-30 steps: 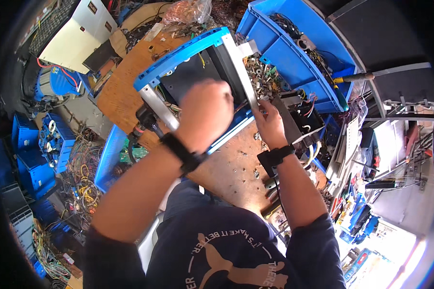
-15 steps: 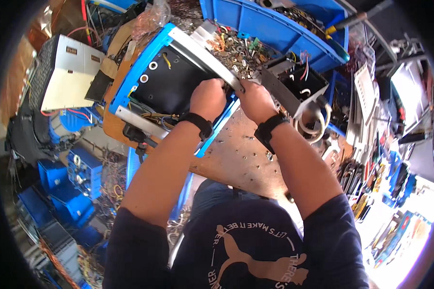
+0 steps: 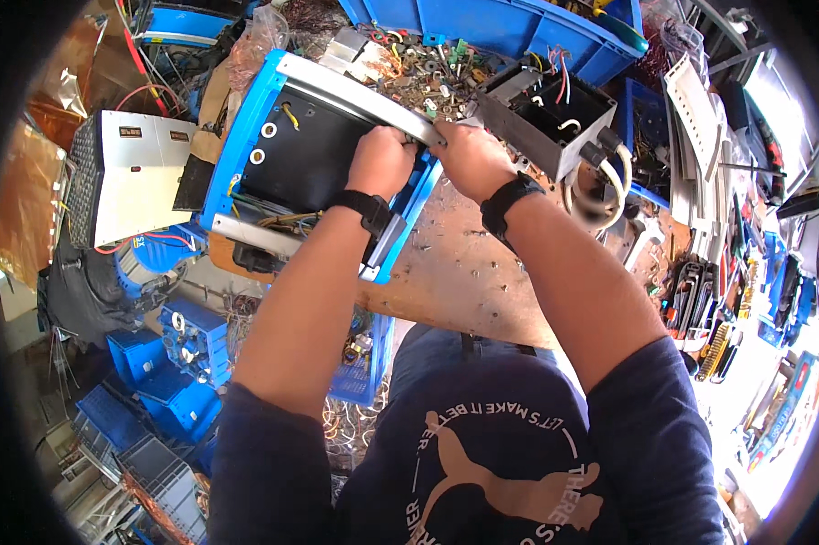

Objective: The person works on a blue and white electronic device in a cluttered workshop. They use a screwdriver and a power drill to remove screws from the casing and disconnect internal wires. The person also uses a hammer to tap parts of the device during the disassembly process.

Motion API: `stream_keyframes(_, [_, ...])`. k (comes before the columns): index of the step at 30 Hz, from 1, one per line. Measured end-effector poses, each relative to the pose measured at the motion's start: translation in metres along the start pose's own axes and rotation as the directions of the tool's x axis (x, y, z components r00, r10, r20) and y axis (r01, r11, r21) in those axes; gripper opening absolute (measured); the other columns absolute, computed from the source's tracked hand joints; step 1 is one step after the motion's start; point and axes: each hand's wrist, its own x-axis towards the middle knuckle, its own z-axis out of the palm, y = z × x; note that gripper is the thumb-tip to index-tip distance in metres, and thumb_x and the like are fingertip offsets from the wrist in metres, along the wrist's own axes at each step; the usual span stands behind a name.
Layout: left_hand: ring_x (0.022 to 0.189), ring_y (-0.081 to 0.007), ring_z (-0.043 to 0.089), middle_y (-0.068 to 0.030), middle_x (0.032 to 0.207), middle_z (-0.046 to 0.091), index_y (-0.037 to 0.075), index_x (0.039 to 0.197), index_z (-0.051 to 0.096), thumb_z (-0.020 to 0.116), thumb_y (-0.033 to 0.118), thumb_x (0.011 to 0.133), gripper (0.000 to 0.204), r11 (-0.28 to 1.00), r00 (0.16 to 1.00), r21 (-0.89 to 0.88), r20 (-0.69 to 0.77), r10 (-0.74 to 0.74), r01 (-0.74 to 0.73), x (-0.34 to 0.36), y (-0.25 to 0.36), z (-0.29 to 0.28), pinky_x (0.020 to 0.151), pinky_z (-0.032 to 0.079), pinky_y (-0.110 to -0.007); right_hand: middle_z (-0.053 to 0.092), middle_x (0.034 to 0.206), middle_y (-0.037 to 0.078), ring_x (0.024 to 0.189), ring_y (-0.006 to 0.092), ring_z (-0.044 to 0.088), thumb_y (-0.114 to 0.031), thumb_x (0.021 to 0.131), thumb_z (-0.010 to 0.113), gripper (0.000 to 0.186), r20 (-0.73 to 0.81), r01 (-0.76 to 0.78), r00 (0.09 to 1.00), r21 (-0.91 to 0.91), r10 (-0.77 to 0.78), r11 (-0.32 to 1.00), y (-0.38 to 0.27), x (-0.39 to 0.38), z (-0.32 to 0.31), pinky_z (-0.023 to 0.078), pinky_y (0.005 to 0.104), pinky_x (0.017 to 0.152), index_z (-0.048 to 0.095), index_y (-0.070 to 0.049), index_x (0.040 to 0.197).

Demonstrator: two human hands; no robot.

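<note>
On the wooden workbench (image 3: 459, 282) lies an open equipment housing (image 3: 237, 154) with blue sides, silver rails and a black inner plate (image 3: 305, 163). Two pale rings and a yellow wire show on that plate. My left hand (image 3: 382, 163) is closed just inside the housing's right corner; whatever its fingers hold is hidden. Beside it, my right hand (image 3: 473, 162) grips the same corner from outside, fingers curled over the end of the upper silver rail (image 3: 355, 91). Cables show along the housing's lower side, partly behind my left forearm.
A dark open metal box (image 3: 546, 118) with thick pale cables stands right of my right hand. Loose small hardware (image 3: 428, 77) covers the bench's far side, before a large blue bin (image 3: 500, 32). At left is a white-panelled unit (image 3: 146, 168); hand tools (image 3: 700, 300) crowd the right.
The whole view has shifted a little, so the housing appears slightly farther up and left. Both hands stay at the same corner, with little change in their hold.
</note>
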Motion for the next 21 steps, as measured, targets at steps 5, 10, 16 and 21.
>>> stream_keyframes(5, [0.071,-0.0341,0.065,-0.0195,0.073,0.065,0.000,0.084,0.069,0.059,0.009,0.080,0.013,0.996,0.999,0.086,-0.006,0.032,-0.031,0.001,0.000,-0.001,0.068,0.051,-0.038,0.065,0.090,0.021,0.090,0.0390,0.062,-0.025,0.086,0.059,0.023,0.031,-0.026,0.999,0.020,0.025,0.999,-0.002,-0.001,-0.004,0.047,0.0486,0.079,0.059,-0.004,0.097])
stream_keyframes(10, [0.081,-0.0411,0.061,-0.0240,0.081,0.063,0.001,0.083,0.068,0.059,0.012,0.079,0.015,0.995,1.000,0.102,-0.022,0.005,-0.003,0.000,0.007,-0.003,0.075,0.050,-0.047,0.065,0.092,0.021,0.091,0.0387,0.062,-0.026,0.086,0.059,0.024,0.059,-0.061,0.997,0.045,0.058,0.997,-0.004,-0.001,-0.007,0.047,0.0480,0.080,0.061,-0.005,0.099])
stream_keyframes(16, [0.080,-0.0396,0.062,-0.0229,0.081,0.064,0.002,0.080,0.069,0.059,0.012,0.076,0.015,0.983,1.000,0.183,0.016,0.006,-0.009,0.004,0.009,-0.007,0.075,0.050,-0.046,0.065,0.094,0.020,0.092,0.0382,0.062,-0.027,0.087,0.059,0.026,0.096,-0.093,0.991,0.034,0.089,0.995,-0.006,0.001,-0.011,0.047,0.0477,0.081,0.062,-0.007,0.103])
stream_keyframes(21, [0.078,-0.0392,0.063,-0.0224,0.080,0.064,0.003,0.079,0.070,0.058,0.012,0.075,0.015,0.969,0.999,0.244,0.042,0.020,-0.030,0.006,0.007,-0.009,0.075,0.051,-0.046,0.065,0.096,0.020,0.093,0.0383,0.062,-0.029,0.087,0.058,0.028,0.097,-0.102,0.990,0.010,0.100,0.995,-0.002,0.003,-0.008,0.047,0.0474,0.082,0.062,-0.009,0.107])
